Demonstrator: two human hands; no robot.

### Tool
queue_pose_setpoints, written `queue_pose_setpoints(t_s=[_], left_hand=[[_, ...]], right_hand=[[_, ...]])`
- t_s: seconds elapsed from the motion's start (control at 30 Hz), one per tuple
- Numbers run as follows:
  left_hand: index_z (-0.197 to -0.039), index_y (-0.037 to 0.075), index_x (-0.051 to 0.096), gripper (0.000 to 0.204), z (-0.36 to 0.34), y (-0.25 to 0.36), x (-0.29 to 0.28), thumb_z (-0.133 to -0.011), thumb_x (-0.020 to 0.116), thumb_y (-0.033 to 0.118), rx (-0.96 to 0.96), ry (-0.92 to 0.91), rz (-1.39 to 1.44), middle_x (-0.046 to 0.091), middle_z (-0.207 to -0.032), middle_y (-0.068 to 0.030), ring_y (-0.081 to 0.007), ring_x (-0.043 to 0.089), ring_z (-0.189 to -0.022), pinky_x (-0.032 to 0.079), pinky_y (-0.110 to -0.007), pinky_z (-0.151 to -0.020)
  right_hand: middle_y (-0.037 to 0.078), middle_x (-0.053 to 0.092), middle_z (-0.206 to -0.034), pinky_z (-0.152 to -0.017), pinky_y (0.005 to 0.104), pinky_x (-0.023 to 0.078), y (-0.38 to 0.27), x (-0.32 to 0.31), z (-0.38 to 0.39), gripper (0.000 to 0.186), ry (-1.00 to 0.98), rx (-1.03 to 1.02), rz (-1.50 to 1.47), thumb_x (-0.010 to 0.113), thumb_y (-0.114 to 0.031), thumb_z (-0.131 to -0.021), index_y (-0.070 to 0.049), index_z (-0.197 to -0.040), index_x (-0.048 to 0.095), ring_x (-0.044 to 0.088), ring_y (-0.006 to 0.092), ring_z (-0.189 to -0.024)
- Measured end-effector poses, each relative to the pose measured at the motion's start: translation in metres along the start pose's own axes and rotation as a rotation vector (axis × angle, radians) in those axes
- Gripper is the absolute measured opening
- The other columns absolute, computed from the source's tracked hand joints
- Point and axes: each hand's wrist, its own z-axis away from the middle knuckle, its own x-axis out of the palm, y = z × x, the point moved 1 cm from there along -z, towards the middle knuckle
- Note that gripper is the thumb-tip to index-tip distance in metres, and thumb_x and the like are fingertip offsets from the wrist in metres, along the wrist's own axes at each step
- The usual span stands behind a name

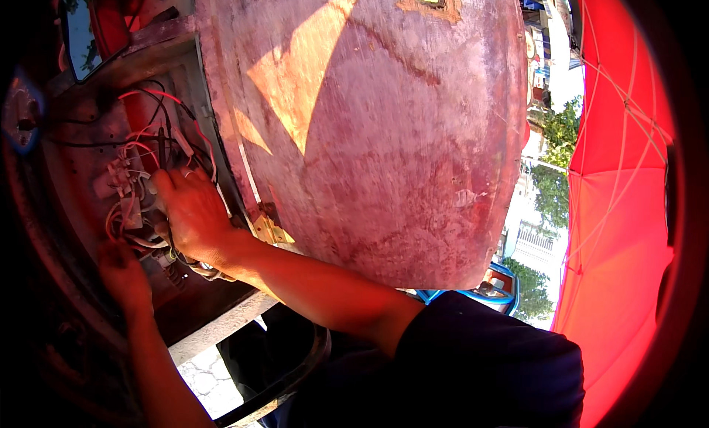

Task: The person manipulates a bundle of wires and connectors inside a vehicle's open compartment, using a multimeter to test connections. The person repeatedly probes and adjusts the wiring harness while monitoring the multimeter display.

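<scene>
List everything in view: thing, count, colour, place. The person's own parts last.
Wires: many, red, black and white, inside the box
Connector blocks: several, whitish, among the wires
Open box: one, dark reddish, left
Hinged panel: one, faded purplish-red, centre
Hinge: one, yellowish, panel's lower left
Reflective pane: one, dark-edged, upper left
Canopy: one, red, far right
Tubular frame: one, blue, below panel's lower right
Trees: several, green, background right
Sleeve: one, dark navy, lower right
Left hand grip: one, bare, below wires
Right hand grip: one, bare, over wires
</scene>
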Motion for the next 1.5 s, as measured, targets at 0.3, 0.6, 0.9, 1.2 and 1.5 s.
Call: queue_pose_setpoints(t_s=[0.3, 0.6, 0.9, 1.2, 1.5], left_hand=[[-0.091, -0.002, 0.055, 0.034, -0.006, 0.013, 0.002, -0.098, 0.046, 0.031, -0.164, 0.041, 0.046, 0.056, -0.075, -0.0069, -0.0173, 0.05, -0.069, 0.041, -0.031, -0.066], [-0.093, 0.008, 0.059, 0.028, -0.006, 0.015, 0.007, -0.095, 0.052, 0.035, -0.43, 0.129, 0.202, 0.044, -0.063, 0.0021, -0.0082, 0.039, -0.052, 0.031, -0.025, -0.046], [-0.099, 0.007, 0.058, 0.032, 0.0, 0.018, 0.007, -0.095, 0.052, 0.038, -0.366, 0.144, 0.156, 0.045, -0.066, 0.0038, -0.0064, 0.038, -0.053, 0.03, -0.023, -0.046], [-0.104, 0.002, 0.055, 0.018, 0.0, 0.009, 0.004, -0.095, 0.056, 0.018, -0.01, 0.089, -0.026, 0.06, -0.085, -0.0064, -0.0133, 0.058, -0.074, 0.047, -0.026, -0.063], [-0.104, 0.002, 0.055, 0.015, 0.01, 0.001, 0.008, -0.092, 0.056, 0.01, -0.114, 0.106, 0.299, 0.058, -0.087, -0.0044, -0.0115, 0.057, -0.073, 0.047, -0.024, -0.064]], right_hand=[[0.016, 0.06, -0.085, -0.073, 0.0395, 0.047, 0.003, -0.016, 0.002, 0.039, 0.062, 0.014, -0.4, 0.065, 0.002, -0.073, -0.005, -0.109, 0.051, 0.06, 0.0334, -0.082], [0.009, 0.061, -0.08, -0.067, 0.0264, 0.046, 0.002, -0.035, 0.009, 0.027, 0.135, 0.208, -0.802, 0.047, -0.008, -0.097, -0.003, -0.124, 0.049, 0.056, 0.0129, -0.073], [0.014, 0.061, -0.097, -0.076, 0.0269, 0.045, -0.003, -0.045, 0.025, 0.033, 0.203, 0.221, -0.897, 0.055, -0.017, -0.096, 0.007, -0.119, 0.053, 0.057, 0.0151, -0.086], [0.015, 0.06, -0.088, -0.069, 0.0332, 0.047, -0.012, -0.042, -0.018, 0.011, 0.078, -0.018, -0.742, 0.058, -0.004, -0.087, 0.002, -0.095, 0.058, 0.061, 0.0245, -0.078], [0.017, 0.06, -0.083, -0.062, 0.035, 0.047, -0.027, -0.02, -0.026, 0.013, -0.102, -0.026, -0.663, 0.054, 0.005, -0.082, 0.001, -0.094, 0.056, 0.063, 0.0255, -0.071]])
